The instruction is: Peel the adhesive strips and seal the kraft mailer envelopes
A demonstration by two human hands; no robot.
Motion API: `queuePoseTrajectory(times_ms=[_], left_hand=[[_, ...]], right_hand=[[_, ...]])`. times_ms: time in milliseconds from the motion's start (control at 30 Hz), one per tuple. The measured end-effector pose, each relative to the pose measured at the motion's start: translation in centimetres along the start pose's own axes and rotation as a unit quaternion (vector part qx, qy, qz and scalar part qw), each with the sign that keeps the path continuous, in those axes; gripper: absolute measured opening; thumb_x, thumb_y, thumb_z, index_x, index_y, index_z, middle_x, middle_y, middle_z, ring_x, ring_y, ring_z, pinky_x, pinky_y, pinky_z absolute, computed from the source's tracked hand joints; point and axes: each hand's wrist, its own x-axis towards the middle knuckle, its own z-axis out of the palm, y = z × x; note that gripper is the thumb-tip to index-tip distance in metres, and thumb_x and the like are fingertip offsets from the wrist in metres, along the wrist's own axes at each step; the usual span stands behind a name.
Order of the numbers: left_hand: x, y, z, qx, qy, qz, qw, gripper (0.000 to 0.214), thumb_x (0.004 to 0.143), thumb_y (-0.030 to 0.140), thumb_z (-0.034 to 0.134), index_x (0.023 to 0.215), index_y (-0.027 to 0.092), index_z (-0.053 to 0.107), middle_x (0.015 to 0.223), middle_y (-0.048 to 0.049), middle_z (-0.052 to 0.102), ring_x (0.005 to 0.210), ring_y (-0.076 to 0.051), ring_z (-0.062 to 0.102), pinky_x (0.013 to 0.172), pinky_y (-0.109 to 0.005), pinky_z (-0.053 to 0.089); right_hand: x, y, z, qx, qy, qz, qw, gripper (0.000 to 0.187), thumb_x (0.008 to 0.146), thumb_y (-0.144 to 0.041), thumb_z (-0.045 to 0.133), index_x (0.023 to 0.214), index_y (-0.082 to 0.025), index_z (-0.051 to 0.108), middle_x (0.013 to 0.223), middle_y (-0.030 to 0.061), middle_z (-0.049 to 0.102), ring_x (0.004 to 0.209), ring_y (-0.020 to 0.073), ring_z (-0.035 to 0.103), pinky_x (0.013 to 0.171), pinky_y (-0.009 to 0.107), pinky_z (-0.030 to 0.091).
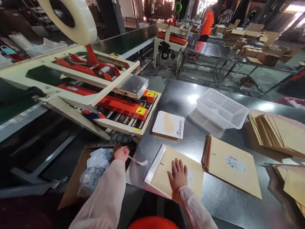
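My left hand point(122, 154) is closed over the left edge of the metal table, pinching a thin white strip point(142, 163) whose loose, slightly blurred end trails to the right. Flat on a kraft padded mailer point(159, 178) lies my right hand point(178, 176), fingers spread and partly covering a white label. The mailer's left end shows a shiny silvery-white flap point(155, 165). To its right rests a stack of similar mailers point(224, 162), the top one bearing a printed label. Behind the mailer is a white "beauty" booklet or pack point(168, 125).
A white perforated basket point(221, 108) stands at the table's back, with more mailers point(278, 133) at right. Below my left hand, a cardboard box point(71, 183) holds plastic packets point(97, 159). A carton-taping machine point(119, 106) borders the left. A person point(207, 24) stands far off.
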Motion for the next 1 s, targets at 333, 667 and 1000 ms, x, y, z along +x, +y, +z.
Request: queuePoseTrajectory(times_ms=[333, 667, 1000], left_hand=[[-9.9, 0.5, 12.3, 0.282, -0.212, 0.156, 0.923, 0.054, 0.082, 0.032, 0.064, 0.134, 0.021, 0.055, 0.1, -0.0081, 0.076, 0.099, -0.025, 0.07, 0.082, -0.032, 0.049], [-4.6, 6.8, 20.7, 0.363, -0.179, 0.285, 0.869, 0.041, 0.1, 0.019, 0.026, 0.121, 0.011, 0.06, 0.116, -0.021, 0.068, 0.114, -0.031, 0.064, 0.092, -0.043, 0.049], [-14.4, -5.9, 11.3, 0.358, -0.314, 0.298, 0.827, 0.03, 0.092, 0.029, 0.042, 0.087, 0.027, 0.072, 0.095, -0.0145, 0.073, 0.096, -0.033, 0.069, 0.084, -0.045, 0.052]], right_hand=[[-0.1, -1.4, -0.7, 0.031, -0.063, -0.093, 0.993, 0.057, 0.095, -0.051, 0.044, 0.149, -0.032, 0.043, 0.162, 0.0012, 0.026, 0.152, 0.0368, 0.012, 0.116, 0.072, 0.001], [0.0, 1.3, 0.8, 0.003, -0.054, -0.084, 0.995, 0.057, 0.102, -0.036, 0.027, 0.154, -0.013, 0.033, 0.161, 0.0059, 0.022, 0.152, 0.0263, 0.018, 0.124, 0.057, 0.015], [0.3, 2.2, 0.8, 0.108, 0.02, -0.106, 0.988, 0.051, 0.095, -0.03, 0.04, 0.142, -0.017, 0.054, 0.152, 0.0091, 0.045, 0.143, 0.0276, 0.039, 0.12, 0.053, 0.029]])
